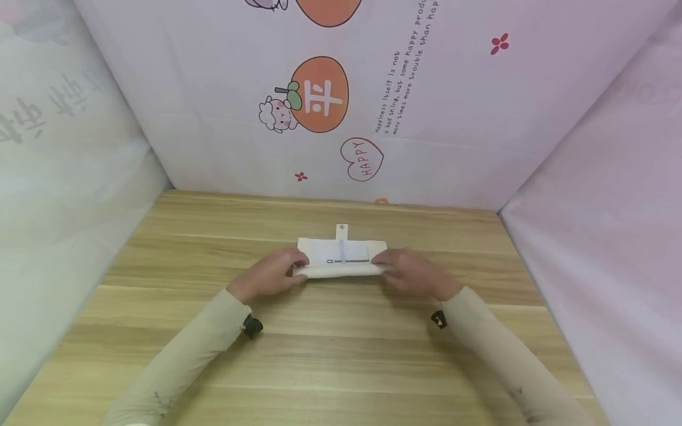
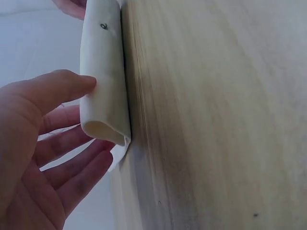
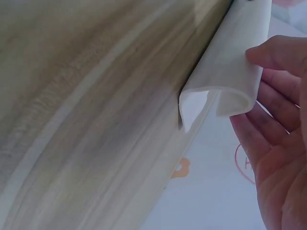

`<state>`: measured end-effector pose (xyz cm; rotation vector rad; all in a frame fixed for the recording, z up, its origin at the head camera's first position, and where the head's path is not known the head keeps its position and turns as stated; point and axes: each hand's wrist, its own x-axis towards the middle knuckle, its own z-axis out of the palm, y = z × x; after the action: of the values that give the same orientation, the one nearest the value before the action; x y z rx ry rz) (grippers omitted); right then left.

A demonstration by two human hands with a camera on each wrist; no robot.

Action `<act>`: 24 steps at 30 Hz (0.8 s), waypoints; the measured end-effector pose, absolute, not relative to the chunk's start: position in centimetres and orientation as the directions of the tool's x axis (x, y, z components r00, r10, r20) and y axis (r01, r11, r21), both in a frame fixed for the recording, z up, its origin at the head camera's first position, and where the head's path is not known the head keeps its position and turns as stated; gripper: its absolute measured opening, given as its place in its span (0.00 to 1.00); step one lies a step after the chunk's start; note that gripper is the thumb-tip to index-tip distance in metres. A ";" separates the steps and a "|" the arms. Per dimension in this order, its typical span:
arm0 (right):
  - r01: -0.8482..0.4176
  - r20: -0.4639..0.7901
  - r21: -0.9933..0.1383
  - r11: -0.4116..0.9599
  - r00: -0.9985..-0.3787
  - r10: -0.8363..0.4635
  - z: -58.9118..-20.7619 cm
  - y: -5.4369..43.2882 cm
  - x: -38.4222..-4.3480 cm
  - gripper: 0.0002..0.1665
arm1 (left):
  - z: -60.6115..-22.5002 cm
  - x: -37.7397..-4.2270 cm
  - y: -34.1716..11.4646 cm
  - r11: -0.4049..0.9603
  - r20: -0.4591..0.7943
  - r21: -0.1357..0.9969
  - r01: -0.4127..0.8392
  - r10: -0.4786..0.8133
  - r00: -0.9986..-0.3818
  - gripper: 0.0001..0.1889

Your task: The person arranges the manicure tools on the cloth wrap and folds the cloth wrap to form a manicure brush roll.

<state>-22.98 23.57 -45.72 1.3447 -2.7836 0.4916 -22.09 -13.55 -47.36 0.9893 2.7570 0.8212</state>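
Note:
A cream roll-up pouch (image 1: 341,271) lies on the wooden table, its near edge curled over into a thick fold. Its flat far part shows a whitish panel, a thin metal rod-like tool (image 1: 348,261) lying across it and a pale strip over the tool. From the far edge sticks out a tab with a metal snap (image 1: 342,227). My left hand (image 1: 274,272) pinches the fold's left end, thumb outside and fingers behind, as the left wrist view shows. At the other end my right hand (image 1: 410,271) pinches the same fold. The fold's open end (image 3: 220,96) shows a hollow curl.
A wooden table (image 1: 341,355) runs under both forearms. White printed cloth walls (image 1: 437,165) stand behind it and on both sides. Dark devices (image 1: 253,326) are strapped at the wrists, near the sleeve cuffs.

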 end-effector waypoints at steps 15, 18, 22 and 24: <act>-0.379 -0.022 -0.668 0.641 -0.851 -0.525 -46.5 24.2 -26.8 0.13 | -48.4 -25.1 -14.5 0.562 0.018 0.765 0.313 0.467 -0.884 0.12; -0.352 -0.035 -0.676 0.647 -0.862 -0.505 -46.6 24.1 -27.6 0.13 | -48.5 -25.4 -14.3 0.571 0.012 0.775 0.273 0.418 -0.909 0.14; -0.314 -0.053 -0.678 0.664 -0.881 -0.470 -46.6 24.0 -28.2 0.14 | -48.7 -25.7 -13.8 0.600 0.005 0.769 0.222 0.342 -0.940 0.15; -0.287 -0.070 -0.680 0.675 -0.891 -0.449 -46.6 24.0 -28.4 0.15 | -48.6 -25.7 -13.5 0.609 -0.004 0.770 0.193 0.307 -0.952 0.16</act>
<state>-28.40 24.02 -46.63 0.6882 -3.0845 1.1837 -25.72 -13.46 -48.65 0.4206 2.6939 1.2645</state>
